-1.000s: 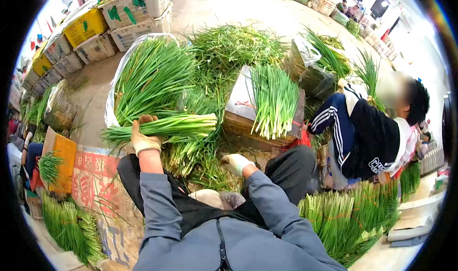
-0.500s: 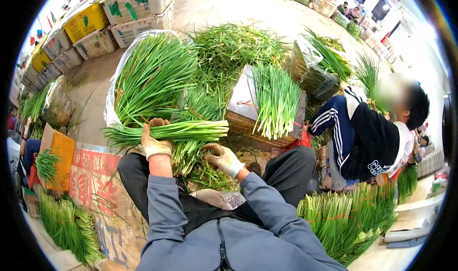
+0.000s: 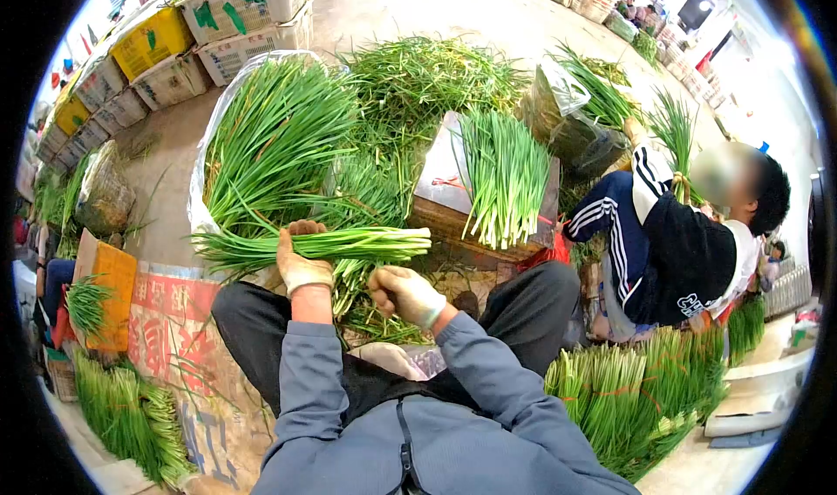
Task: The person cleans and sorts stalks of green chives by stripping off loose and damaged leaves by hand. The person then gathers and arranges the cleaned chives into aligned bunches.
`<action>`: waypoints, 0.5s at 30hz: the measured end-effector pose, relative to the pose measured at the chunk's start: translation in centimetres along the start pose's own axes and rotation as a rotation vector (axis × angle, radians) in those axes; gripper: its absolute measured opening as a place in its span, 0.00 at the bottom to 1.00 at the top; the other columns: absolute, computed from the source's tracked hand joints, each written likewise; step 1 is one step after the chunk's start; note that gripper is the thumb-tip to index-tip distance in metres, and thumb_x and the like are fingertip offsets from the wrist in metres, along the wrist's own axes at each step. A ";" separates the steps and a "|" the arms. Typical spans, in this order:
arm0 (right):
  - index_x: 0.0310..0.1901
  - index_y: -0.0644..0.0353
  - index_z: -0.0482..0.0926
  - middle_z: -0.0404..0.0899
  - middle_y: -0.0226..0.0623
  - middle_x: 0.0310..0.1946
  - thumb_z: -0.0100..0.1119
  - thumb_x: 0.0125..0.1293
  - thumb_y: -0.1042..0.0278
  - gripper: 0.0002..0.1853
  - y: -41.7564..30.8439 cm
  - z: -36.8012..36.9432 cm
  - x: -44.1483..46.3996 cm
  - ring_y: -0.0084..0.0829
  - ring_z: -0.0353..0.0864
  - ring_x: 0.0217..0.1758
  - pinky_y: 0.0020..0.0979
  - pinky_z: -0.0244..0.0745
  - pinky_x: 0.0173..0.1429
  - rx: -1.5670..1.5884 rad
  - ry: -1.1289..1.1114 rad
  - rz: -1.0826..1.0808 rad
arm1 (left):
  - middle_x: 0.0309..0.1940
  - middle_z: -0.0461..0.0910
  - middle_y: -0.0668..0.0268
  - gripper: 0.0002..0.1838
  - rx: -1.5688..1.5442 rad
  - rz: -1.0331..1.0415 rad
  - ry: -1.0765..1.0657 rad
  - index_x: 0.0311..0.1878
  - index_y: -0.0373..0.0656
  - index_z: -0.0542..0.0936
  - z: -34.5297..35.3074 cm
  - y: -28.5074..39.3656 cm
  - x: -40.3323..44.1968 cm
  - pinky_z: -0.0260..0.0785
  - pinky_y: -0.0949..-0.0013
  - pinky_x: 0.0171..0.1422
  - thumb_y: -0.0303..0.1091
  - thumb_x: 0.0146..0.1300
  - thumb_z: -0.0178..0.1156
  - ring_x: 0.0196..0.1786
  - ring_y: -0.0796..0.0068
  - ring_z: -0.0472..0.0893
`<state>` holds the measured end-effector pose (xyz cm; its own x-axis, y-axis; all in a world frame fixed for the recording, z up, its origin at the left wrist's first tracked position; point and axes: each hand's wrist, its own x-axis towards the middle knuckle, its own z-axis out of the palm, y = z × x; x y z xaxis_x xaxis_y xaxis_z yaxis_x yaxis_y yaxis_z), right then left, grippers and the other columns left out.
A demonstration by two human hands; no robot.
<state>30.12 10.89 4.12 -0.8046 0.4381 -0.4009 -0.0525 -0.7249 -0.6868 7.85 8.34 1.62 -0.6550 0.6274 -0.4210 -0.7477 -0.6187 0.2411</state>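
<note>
My left hand, in a pale work glove, is wrapped round a bunch of garlic chives. The bunch lies level, with its white stem ends to the right and its leaves to the left. Just below the stem ends, my gloved right hand is closed with its fingers curled in. Whatever it may hold is hidden. More chives hang or lie beneath the bunch, between my two hands. Beyond my left hand, a white plastic bag holds many loose chives.
Neat chives lie on a wooden box ahead. Behind is a heap of loose leaves. A co-worker sits at the right, holding chives. Tied bundles stand at lower right. Stacked crates line the upper left.
My left hand and its bunch have shifted slightly right. My right hand has gone from loosely opened fingers to a closed shape. The co-worker's arm has moved up toward the bagged chives.
</note>
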 end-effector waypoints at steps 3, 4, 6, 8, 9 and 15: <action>0.40 0.59 0.74 0.71 0.29 0.23 0.52 0.77 0.55 0.14 -0.2 -3.3 -4.1 0.24 0.68 0.21 0.26 0.67 0.27 0.089 -0.118 -0.064 | 0.37 0.85 0.62 0.15 0.002 0.086 0.025 0.42 0.44 0.78 -0.7 2.0 1.3 0.75 0.50 0.59 0.47 0.72 0.60 0.41 0.59 0.84; 0.40 0.59 0.75 0.72 0.29 0.23 0.52 0.77 0.55 0.14 0.2 -4.6 -5.3 0.24 0.68 0.21 0.26 0.67 0.28 0.130 -0.127 -0.068 | 0.37 0.85 0.61 0.15 0.014 0.088 -0.128 0.42 0.44 0.78 -1.2 2.6 1.9 0.75 0.50 0.60 0.47 0.72 0.60 0.41 0.59 0.84; 0.41 0.59 0.76 0.74 0.30 0.24 0.53 0.77 0.54 0.16 0.7 -6.5 -6.0 0.23 0.70 0.22 0.25 0.67 0.28 -0.007 -0.087 -0.012 | 0.37 0.85 0.60 0.16 -0.008 0.073 -0.076 0.41 0.42 0.78 -1.6 3.1 2.6 0.75 0.49 0.60 0.47 0.71 0.61 0.40 0.58 0.84; 0.43 0.60 0.78 0.76 0.30 0.26 0.55 0.77 0.52 0.17 1.4 -7.4 -6.3 0.23 0.73 0.24 0.25 0.67 0.29 -0.180 -0.017 0.091 | 0.36 0.84 0.60 0.18 0.035 0.112 -0.033 0.42 0.40 0.78 -1.3 3.0 2.9 0.75 0.47 0.60 0.49 0.74 0.57 0.40 0.57 0.84; 0.43 0.60 0.78 0.76 0.29 0.26 0.54 0.77 0.53 0.16 1.8 -7.5 -6.6 0.22 0.72 0.23 0.25 0.68 0.29 -0.087 -0.066 -0.013 | 0.36 0.84 0.59 0.20 0.143 0.140 -0.234 0.42 0.40 0.78 -2.5 3.2 3.6 0.76 0.48 0.58 0.50 0.77 0.52 0.41 0.57 0.84; 0.52 0.63 0.80 0.80 0.35 0.24 0.58 0.72 0.58 0.17 -1.7 -7.2 -8.1 0.22 0.76 0.23 0.26 0.72 0.30 -0.702 0.028 0.173 | 0.40 0.85 0.59 0.19 0.013 0.082 -0.114 0.44 0.40 0.79 -1.6 4.0 3.8 0.78 0.48 0.59 0.49 0.76 0.53 0.43 0.58 0.85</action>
<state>40.97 12.38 4.17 -0.7510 0.3686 -0.5479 0.4741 -0.2765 -0.8359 2.57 7.49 -0.41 -0.7218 0.6247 -0.2978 -0.6917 -0.6647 0.2821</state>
